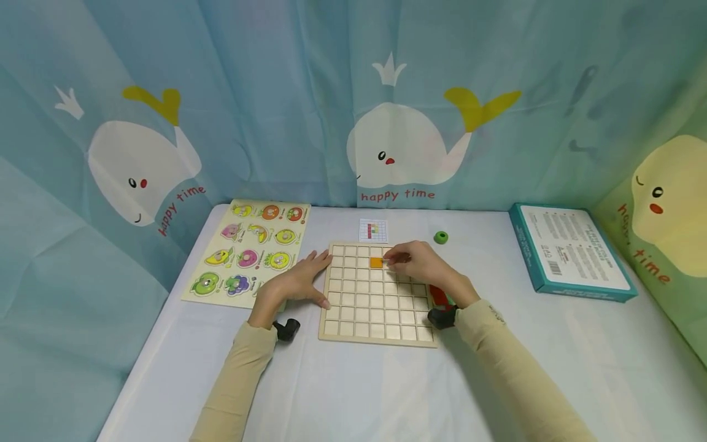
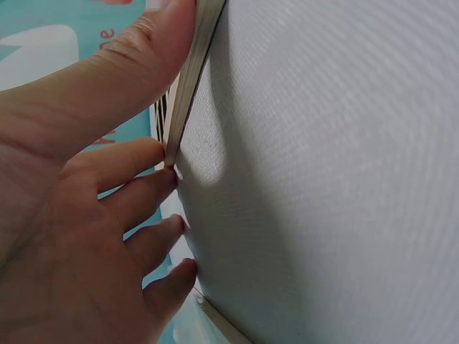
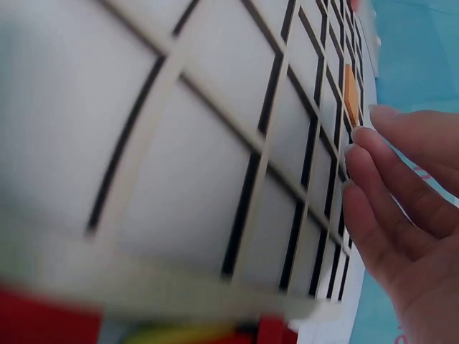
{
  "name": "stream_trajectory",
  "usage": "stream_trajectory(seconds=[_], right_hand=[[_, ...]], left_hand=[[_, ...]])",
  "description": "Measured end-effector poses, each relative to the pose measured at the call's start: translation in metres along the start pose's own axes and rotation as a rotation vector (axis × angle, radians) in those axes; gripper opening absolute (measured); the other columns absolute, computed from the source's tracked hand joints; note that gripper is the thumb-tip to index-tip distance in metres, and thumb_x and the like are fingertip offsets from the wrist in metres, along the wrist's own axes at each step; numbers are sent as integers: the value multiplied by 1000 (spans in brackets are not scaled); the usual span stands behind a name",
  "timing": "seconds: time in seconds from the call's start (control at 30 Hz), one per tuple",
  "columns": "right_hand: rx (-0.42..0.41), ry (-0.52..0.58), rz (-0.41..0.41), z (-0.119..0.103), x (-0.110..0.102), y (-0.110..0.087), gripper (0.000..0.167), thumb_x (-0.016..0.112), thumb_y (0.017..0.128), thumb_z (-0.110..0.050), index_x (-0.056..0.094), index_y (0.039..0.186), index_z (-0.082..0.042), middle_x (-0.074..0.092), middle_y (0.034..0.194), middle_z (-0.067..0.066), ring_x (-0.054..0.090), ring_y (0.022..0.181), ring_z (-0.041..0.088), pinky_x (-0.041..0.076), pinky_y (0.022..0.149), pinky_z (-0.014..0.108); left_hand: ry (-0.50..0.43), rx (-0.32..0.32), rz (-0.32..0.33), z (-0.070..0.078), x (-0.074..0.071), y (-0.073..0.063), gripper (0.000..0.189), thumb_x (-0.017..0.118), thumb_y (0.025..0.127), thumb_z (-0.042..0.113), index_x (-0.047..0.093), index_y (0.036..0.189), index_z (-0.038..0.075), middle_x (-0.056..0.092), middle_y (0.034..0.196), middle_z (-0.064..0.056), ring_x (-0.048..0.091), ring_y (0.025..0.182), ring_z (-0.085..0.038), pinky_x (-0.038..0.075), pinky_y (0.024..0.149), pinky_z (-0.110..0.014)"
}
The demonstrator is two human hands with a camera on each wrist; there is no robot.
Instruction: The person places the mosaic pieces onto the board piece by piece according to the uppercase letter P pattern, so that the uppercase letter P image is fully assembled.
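Note:
A square wooden grid board (image 1: 363, 301) lies flat on the table, its cells mostly pale. One orange square tile (image 1: 376, 263) sits in a cell near the top middle. My right hand (image 1: 417, 263) reaches over the board, fingertips just right of that tile; in the right wrist view, its fingertips (image 3: 358, 136) are close together, and whether they pinch anything cannot be made out. My left hand (image 1: 294, 279) rests against the board's left edge, thumb and fingers spread. The left wrist view shows the thumb (image 2: 136, 61) on the board's edge (image 2: 188, 79).
A small card (image 1: 373, 231) with a coloured grid pattern lies behind the board. A green ring-like piece (image 1: 440, 237) lies to its right. Red and green pieces (image 1: 439, 296) lie partly hidden under the right wrist. A fruit picture board (image 1: 223, 288) lies left, a teal box (image 1: 574, 245) right.

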State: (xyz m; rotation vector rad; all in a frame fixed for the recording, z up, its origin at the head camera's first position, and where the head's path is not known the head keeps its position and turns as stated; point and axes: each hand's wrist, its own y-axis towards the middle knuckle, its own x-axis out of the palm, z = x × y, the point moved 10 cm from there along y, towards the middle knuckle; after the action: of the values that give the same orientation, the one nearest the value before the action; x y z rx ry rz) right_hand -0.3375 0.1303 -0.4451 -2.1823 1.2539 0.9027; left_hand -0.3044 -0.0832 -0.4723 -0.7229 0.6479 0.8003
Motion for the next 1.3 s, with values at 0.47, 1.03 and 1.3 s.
stream_trajectory(seconds=[0.47, 1.03, 1.3], right_hand=[[60, -66, 48, 26, -28, -40, 21, 71, 96, -12, 75, 115, -3, 74, 102, 8, 63, 87, 21, 55, 73, 30], [170, -85, 5, 60, -40, -68, 29, 74, 94, -21, 74, 115, -1, 70, 98, 9, 58, 87, 21, 52, 73, 30], [192, -68, -41, 63, -35, -71, 27, 77, 92, -21, 76, 112, -2, 72, 99, 7, 58, 85, 19, 52, 72, 29]], left_hand=[[3, 2, 5, 0, 0, 1, 112, 92, 77, 23, 24, 163, 4, 12, 173, -11, 2, 161, -34, 11, 130, -53], [3, 11, 9, 1, 0, 0, 112, 92, 76, 24, 25, 163, 4, 13, 173, -12, 3, 161, -35, 12, 130, -54], [-6, 12, 11, 1, 0, 0, 112, 92, 76, 24, 24, 163, 3, 13, 173, -12, 3, 161, -35, 12, 129, -55]])
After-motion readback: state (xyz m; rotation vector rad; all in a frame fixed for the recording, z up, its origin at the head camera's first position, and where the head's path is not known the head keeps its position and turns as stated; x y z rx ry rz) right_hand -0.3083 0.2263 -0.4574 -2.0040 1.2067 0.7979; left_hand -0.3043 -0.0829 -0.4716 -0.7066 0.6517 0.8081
